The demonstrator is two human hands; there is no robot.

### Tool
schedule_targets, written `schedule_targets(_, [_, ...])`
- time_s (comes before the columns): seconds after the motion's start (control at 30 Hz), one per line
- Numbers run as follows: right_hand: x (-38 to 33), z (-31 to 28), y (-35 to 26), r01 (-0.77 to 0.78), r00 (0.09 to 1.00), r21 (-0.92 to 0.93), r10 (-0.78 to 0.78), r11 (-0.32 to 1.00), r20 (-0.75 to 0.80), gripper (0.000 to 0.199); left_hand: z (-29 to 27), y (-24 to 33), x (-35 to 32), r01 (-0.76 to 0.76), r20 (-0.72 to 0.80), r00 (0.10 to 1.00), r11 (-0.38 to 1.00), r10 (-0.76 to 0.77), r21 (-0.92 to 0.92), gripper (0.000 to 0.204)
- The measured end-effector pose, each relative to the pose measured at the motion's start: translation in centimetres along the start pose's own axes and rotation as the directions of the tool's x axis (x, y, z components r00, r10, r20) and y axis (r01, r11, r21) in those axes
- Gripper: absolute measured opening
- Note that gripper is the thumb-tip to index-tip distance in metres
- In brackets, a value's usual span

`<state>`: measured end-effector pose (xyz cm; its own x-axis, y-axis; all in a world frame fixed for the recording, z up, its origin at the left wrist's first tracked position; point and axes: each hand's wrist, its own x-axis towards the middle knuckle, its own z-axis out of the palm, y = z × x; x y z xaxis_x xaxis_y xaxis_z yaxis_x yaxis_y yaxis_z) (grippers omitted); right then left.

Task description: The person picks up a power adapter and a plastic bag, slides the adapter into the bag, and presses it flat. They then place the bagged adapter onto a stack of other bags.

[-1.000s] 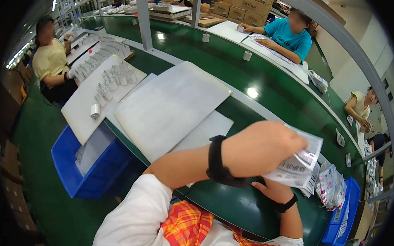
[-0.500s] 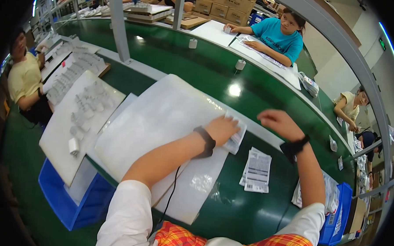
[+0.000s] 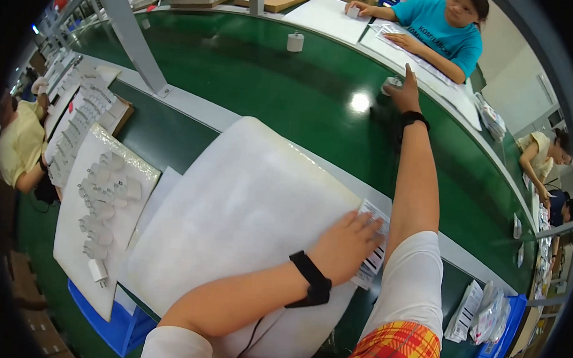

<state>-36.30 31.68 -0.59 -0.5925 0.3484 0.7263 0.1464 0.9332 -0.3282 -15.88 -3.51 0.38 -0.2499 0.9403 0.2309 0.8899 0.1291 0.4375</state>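
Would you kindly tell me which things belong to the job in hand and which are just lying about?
In use, it seems:
Printed packets, under the left hand
Small white block, at the right hand
Large white sheet

Apparently just lying about:
White pieces on the board at left
Clear bags by the blue bin at right

The left hand lies with its fingers spread upon printed packets, at the right edge of a white sheet. The right hand is stretched out over the green belt, and its fingers are at a white adapter; whether they grip it, one cannot tell. Another adapter stands farther left on the belt. At the left, a board carries many small adapters. Bagged packets lie near a blue bin at the right.
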Motion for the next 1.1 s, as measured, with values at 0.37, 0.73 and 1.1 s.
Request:
schedule_targets(0.37, [-7.3,-15.6,-5.7,-0.714,0.694,0.662,0.358,0.228,0.625,0.026,-1.4,1.6,0.1,-0.03,0.187,0.982,0.999,0.027,0.015,0.054])
schedule_targets(0.73, [-28.3,-41.9,-13.6,-0.766,0.639,0.592,0.401,0.251,0.657,0.047,-0.7,5.8,2.1,-0.207,0.137,0.977,0.902,0.166,0.378,0.05])
schedule_targets(1.1, [-35.4,-42.3,-12.0,-0.59,0.795,0.306,0.471,0.748,0.381,0.054,5.4,18.7,2.0,0.089,0.248,0.959,0.978,-0.135,0.188,0.041])
